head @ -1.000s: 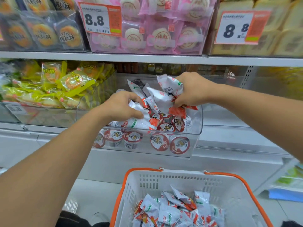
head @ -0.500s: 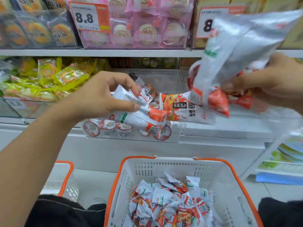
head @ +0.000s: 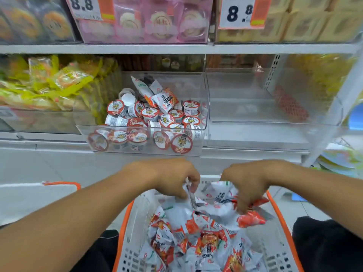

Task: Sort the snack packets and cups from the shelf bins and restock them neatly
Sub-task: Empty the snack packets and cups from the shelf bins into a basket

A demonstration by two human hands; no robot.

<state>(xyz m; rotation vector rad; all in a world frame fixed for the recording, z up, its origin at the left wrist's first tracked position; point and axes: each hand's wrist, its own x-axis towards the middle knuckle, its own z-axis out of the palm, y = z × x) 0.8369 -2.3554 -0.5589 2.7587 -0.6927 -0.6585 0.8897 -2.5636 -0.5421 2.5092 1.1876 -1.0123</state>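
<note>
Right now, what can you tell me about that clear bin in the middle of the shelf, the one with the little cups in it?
The clear bin looks like see-through hard plastic, open at the top, with a lower front wall. It sits on the white shelf between a bin of yellow packets and a nearly bare clear bin. Inside is a loose jumble of small cups with red-and-white foil lids showing a cartoon tiger, lying at all angles, some against the front wall. A few white-and-orange snack packets lie on top towards the back. Neither hand touches it.

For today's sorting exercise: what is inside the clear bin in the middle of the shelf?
The clear bin holds many small cups with red-and-white lids and a few white-and-red packets toward the back. Whatever lies beneath the pile is covered.
</note>
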